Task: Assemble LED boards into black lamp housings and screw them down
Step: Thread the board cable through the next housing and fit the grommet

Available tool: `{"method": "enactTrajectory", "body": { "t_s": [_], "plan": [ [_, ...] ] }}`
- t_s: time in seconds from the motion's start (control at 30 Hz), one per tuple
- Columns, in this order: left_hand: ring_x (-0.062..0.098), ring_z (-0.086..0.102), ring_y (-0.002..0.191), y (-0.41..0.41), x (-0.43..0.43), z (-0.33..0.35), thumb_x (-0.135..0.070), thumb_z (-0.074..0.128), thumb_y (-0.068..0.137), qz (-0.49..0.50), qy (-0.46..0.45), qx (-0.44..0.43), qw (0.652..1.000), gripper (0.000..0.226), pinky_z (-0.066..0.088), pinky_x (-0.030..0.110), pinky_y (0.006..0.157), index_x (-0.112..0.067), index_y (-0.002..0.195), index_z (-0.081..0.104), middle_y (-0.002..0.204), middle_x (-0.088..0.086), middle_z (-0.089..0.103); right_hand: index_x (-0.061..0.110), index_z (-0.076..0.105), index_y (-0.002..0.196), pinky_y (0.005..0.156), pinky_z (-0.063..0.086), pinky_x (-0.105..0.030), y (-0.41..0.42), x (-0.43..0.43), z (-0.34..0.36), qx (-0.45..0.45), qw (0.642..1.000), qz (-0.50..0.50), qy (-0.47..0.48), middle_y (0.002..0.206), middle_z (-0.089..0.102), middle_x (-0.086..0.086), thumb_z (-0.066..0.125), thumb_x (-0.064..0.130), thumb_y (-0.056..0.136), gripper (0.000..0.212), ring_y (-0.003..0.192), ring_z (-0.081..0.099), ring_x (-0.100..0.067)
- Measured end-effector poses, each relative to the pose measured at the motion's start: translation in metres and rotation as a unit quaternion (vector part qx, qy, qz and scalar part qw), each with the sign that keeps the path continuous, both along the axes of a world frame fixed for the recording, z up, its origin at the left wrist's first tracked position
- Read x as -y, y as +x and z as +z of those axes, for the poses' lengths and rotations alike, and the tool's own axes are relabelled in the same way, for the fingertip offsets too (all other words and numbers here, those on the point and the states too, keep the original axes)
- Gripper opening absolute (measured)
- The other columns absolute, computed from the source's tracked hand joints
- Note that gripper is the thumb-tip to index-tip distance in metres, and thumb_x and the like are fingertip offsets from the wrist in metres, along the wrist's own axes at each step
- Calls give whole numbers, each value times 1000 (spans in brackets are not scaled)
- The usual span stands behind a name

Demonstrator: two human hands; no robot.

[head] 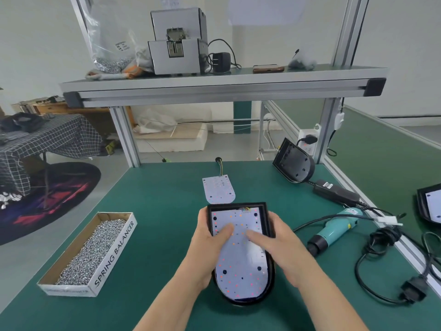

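Observation:
A black lamp housing (269, 280) lies in front of me on the green mat, with a white LED board (241, 266) seated inside it. My left hand (210, 237) grips the housing's left edge, its thumb pressing on the board. My right hand (274, 237) grips the right edge, thumb on the board too. A second loose LED board (219, 189) with wires lies just beyond the housing. An empty black housing (294, 163) leans at the back right.
A cardboard box of screws (95, 252) sits to the left. A teal electric screwdriver (334, 231) with cables and a black power adapter (336, 193) lie to the right. Another housing with a board (429, 206) shows at the right edge. A shelf (222, 84) hangs overhead.

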State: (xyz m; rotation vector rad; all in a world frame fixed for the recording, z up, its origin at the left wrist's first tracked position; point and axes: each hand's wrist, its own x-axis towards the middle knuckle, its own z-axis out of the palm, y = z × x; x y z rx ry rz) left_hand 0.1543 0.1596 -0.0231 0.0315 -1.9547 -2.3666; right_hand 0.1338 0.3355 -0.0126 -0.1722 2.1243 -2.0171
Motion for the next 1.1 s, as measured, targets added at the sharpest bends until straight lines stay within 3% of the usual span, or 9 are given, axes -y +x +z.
{"method": "enactTrajectory", "body": {
  "t_s": [0.1,0.27,0.33,0.4,0.5,0.7,0.87,0.97,1.1],
  "plan": [
    [17,74,96,-9,1,-8,-6,63,97,57,21,50,997,33,59,25,68,-27,119,52,109,-2,75,25,61,98,65,47,-15,10,4,-25,-47,984,-48,165,87,71,13,74,28,89,16,77,64,0],
    [14,74,93,-19,5,-19,-9,63,97,77,-3,97,992,28,58,25,66,-27,116,52,109,-3,74,8,60,91,73,49,-36,16,7,-40,-68,970,-74,220,83,67,-7,69,36,92,29,76,59,-25],
    [14,74,93,-22,6,-21,-12,62,98,69,-23,112,991,26,59,28,69,-28,116,52,111,-3,73,1,58,90,71,48,-41,14,8,-40,-68,969,-84,222,85,66,-15,70,34,91,34,69,52,-24],
    [18,73,98,-25,8,-23,-13,62,98,64,-46,124,989,24,60,38,81,-27,116,53,114,-1,72,0,57,86,65,45,-39,12,9,-38,-63,967,-94,228,82,64,-17,72,32,89,36,66,46,-19],
    [21,72,102,-26,11,-26,-13,63,96,61,-71,129,987,24,57,47,94,-23,116,55,116,1,72,5,46,74,56,33,-32,9,12,-38,-55,966,-112,226,66,51,-8,73,30,87,39,61,37,-16],
    [23,76,92,-29,15,-26,-12,71,93,67,7,140,988,28,60,45,82,-22,114,56,105,0,77,-4,47,81,60,32,-34,7,12,-38,-36,977,-86,194,70,47,-2,73,27,88,41,65,38,-17],
    [20,76,89,-25,10,-17,-6,73,88,61,-50,66,995,29,61,35,71,-23,108,59,100,-3,77,6,56,80,64,37,-30,-5,11,-24,25,993,-109,33,73,53,4,70,26,93,27,67,45,-12],
    [17,75,85,-22,5,-15,-6,73,87,75,-75,45,993,29,60,31,67,-25,105,59,94,-7,77,2,51,79,62,35,-33,-12,18,-23,-33,985,-148,77,70,49,2,67,17,92,25,66,41,-15],
    [25,76,87,-23,5,-14,-3,72,88,82,-45,66,993,28,62,44,77,-19,106,59,96,0,77,-2,45,78,60,32,-34,-13,25,-30,-55,978,-169,110,68,44,-3,65,19,93,33,66,37,-19]
  ]
}}
